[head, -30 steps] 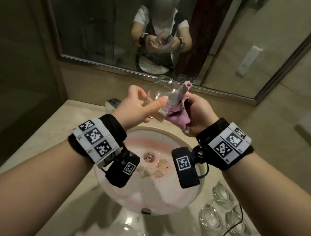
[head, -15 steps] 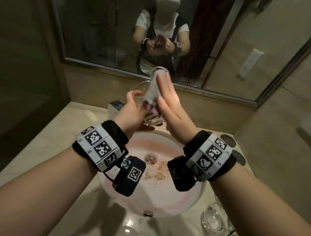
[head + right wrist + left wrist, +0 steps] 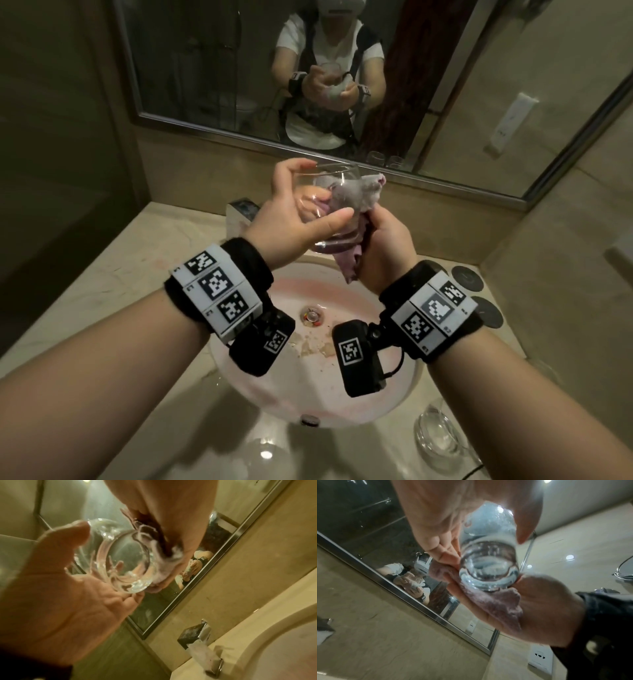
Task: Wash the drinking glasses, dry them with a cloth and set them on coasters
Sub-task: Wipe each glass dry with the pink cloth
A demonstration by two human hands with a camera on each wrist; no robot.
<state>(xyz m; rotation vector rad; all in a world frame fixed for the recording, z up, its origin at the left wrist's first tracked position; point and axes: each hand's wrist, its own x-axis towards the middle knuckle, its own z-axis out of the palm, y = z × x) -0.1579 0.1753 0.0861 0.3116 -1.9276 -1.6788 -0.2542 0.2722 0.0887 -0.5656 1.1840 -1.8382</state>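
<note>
Over the sink, my left hand [image 3: 303,205] grips a clear stemless glass [image 3: 337,192], thumb on the near side and fingers on the far rim. My right hand [image 3: 385,236] holds a pink cloth [image 3: 359,195] wrapped against the glass's right side and base. The left wrist view looks up at the thick base of the glass [image 3: 488,568] resting on the cloth [image 3: 498,601] in my right palm. In the right wrist view the glass [image 3: 123,563] sits between my left hand [image 3: 60,588] and the cloth [image 3: 154,540]. Two dark round coasters [image 3: 466,278] lie on the counter at the right.
A white basin [image 3: 394,404] with pink stains lies under my hands, and a chrome faucet [image 3: 241,212] stands behind it. More clear glasses stand on the counter at front right [image 3: 438,435] and front centre [image 3: 267,452]. A mirror [image 3: 205,68] covers the back wall.
My right hand has dropped from lying flat and upright against the glass to cupping the cloth round its side and base. The glass now stands more upright in my left hand.
</note>
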